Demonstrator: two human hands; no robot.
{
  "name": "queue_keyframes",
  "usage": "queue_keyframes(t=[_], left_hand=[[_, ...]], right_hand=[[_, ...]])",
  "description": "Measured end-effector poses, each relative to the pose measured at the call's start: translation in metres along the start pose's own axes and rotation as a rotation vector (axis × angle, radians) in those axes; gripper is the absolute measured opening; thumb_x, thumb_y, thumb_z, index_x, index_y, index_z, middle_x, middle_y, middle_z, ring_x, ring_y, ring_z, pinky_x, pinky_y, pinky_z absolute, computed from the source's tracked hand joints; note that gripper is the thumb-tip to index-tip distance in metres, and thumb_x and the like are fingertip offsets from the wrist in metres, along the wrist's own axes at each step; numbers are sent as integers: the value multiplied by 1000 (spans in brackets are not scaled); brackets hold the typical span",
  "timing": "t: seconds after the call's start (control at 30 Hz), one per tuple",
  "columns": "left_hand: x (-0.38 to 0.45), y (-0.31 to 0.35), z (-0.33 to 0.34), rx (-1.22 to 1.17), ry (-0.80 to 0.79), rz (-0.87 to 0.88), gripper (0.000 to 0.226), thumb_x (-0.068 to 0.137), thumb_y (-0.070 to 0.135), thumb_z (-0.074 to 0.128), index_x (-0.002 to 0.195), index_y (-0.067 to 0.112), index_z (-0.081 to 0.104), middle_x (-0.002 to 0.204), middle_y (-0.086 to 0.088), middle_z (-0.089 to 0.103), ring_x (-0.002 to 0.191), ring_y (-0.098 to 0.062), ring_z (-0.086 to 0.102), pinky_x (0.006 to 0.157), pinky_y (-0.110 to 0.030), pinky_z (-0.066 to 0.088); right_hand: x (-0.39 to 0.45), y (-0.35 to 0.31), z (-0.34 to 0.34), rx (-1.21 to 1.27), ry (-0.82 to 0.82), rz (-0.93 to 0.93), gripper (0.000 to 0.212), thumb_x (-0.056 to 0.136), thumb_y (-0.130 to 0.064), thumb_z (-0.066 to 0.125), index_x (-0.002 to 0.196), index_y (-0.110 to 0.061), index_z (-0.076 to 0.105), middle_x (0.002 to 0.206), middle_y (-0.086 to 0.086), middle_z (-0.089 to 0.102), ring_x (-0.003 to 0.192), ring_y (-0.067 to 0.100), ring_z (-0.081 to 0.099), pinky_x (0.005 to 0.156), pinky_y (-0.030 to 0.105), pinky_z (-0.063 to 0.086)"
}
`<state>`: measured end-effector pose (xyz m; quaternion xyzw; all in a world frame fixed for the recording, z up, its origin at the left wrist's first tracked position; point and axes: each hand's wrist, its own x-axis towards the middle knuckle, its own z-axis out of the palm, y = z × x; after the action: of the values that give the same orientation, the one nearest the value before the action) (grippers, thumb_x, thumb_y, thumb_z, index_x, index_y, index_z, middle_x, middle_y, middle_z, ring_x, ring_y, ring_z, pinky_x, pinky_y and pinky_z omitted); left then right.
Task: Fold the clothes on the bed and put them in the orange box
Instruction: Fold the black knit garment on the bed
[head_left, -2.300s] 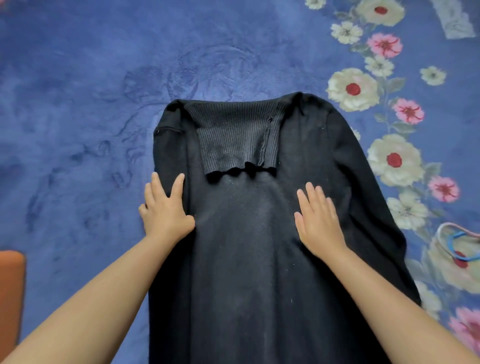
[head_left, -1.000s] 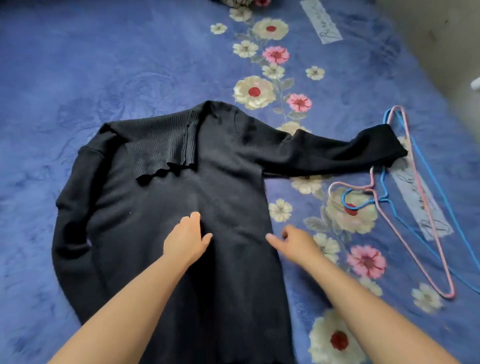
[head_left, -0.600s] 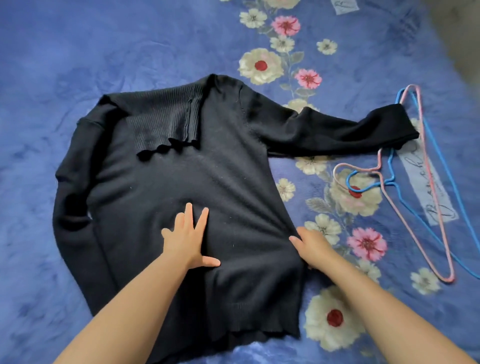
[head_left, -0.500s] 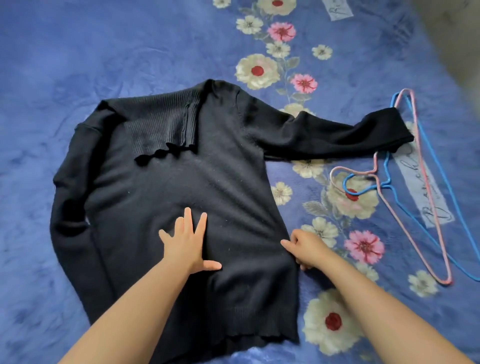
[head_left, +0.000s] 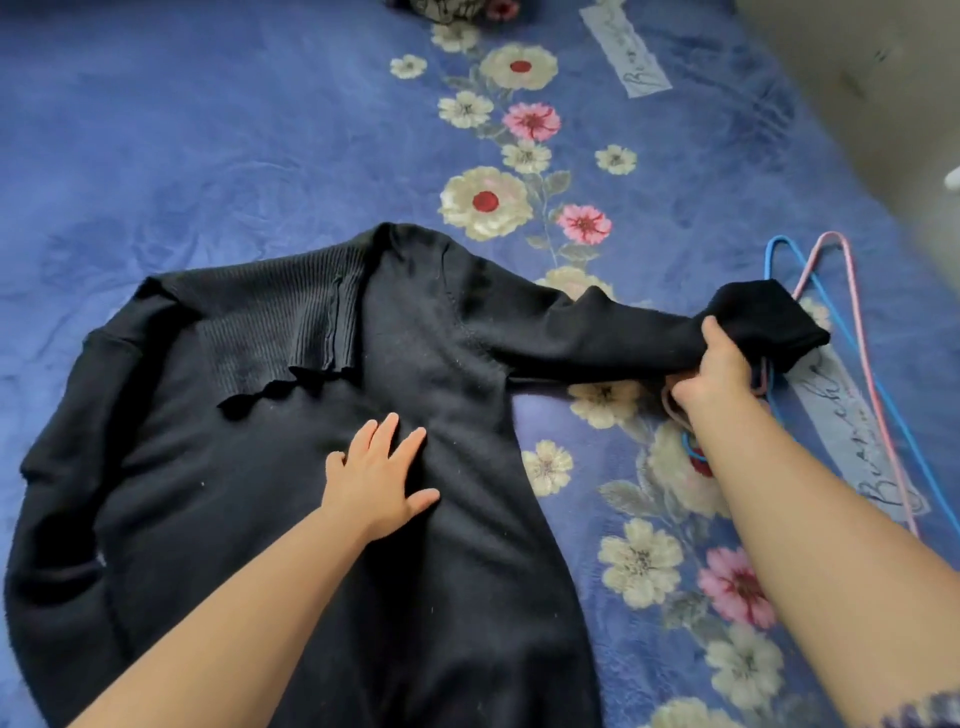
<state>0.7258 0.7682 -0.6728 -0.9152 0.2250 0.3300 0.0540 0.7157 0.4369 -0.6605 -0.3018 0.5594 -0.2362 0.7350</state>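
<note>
Now the sweater (head_left: 291, 467) lies flat on the blanket (head_left: 208, 130), collar away from the person and hem toward them, and everything else sits relative to it. On its body, just below the ribbed collar (head_left: 280, 332), the left hand (head_left: 376, 475) rests palm down with fingers straight and spread, pinning the cloth and holding nothing. Out to the sweater's right, the right sleeve (head_left: 613, 338) stretches sideways away from the body, its long axis running roughly crosswise to the torso. The right hand (head_left: 714, 371) grips that sleeve near the cuff, fingers curled round the fabric, directly over the hooks of the hangers (head_left: 852, 374) that lie just beyond the cuff. The other sleeve lies folded down along the sweater's left edge. The relation that matters is this: the gripped cuff is at the far right, the body's midline lies to its left, and the pinning hand marks about where the sleeve should land. So the likely move is to swing the cuff leftward across the torso, pivoting at the shoulder, and the right hand is the nearer one for it. One risk is snagging a hanger hook with the knit as the cuff lifts. No orange box is in view; packing is a long way off.
</note>
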Motion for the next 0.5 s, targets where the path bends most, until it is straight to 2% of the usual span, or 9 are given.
queue_keyframes(t=[0.07,0.13,0.17,0.23,0.3,0.37,0.4,0.43,0.5], left_hand=[[4,-9,-3,-70,-35,19,72,89,60,41,148,34,8,157,2,-3,144,-20,-3,113,-43,17],[6,-17,-11,-273,12,33,69,89,56,44,147,28,22,156,1,14,143,-17,11,113,-38,21],[5,-20,-15,-437,76,27,65,90,51,47,145,21,28,153,0,25,141,-16,20,113,-34,22],[-4,-28,-25,-809,236,-88,52,95,33,50,141,13,37,141,-3,43,132,-17,38,108,-28,26],[-15,-40,-33,-1180,332,-262,38,97,26,46,133,14,46,124,-2,53,118,-19,49,101,-29,35],[-28,-65,-33,-1457,448,-393,24,98,25,43,119,17,50,115,-3,54,104,-19,54,88,-29,40],[-37,-80,-30,-1436,498,-462,23,98,25,44,117,15,51,114,-4,54,103,-22,54,86,-29,39],[-48,-97,-25,-1253,524,-548,29,96,26,49,121,11,51,117,-6,54,108,-25,51,89,-32,38],[-71,-130,-5,-771,485,-735,53,88,25,60,134,6,42,133,-15,46,124,-32,40,98,-42,35]], right_hand=[[-10,-8,6,-379,92,-245,41,89,-20,60,126,-6,52,121,6,55,104,22,56,86,31,47],[-32,-10,18,-868,73,-647,37,91,-16,56,119,8,53,128,21,46,114,33,49,96,28,34],[-46,-8,28,-1027,-17,-831,34,90,-12,55,113,13,55,129,28,42,116,38,47,96,28,31],[-80,8,53,-1119,-310,-1142,28,85,-1,50,106,16,58,124,37,44,113,44,48,92,32,33],[-117,38,76,-1080,-639,-1325,36,75,1,43,104,17,60,118,39,50,113,41,42,91,33,35],[-151,80,87,-1183,-951,-1409,38,72,7,47,107,15,59,126,34,49,122,36,39,99,31,34],[-164,102,85,-1296,-1080,-1343,39,75,11,47,112,12,58,137,26,44,130,32,36,104,29,32],[-170,121,80,-1398,-1145,-1273,39,79,13,45,116,8,57,147,16,36,137,26,30,107,27,28],[-163,155,61,-1583,-1160,-1168,43,84,11,38,122,-2,54,152,1,27,142,17,21,110,28,25]])
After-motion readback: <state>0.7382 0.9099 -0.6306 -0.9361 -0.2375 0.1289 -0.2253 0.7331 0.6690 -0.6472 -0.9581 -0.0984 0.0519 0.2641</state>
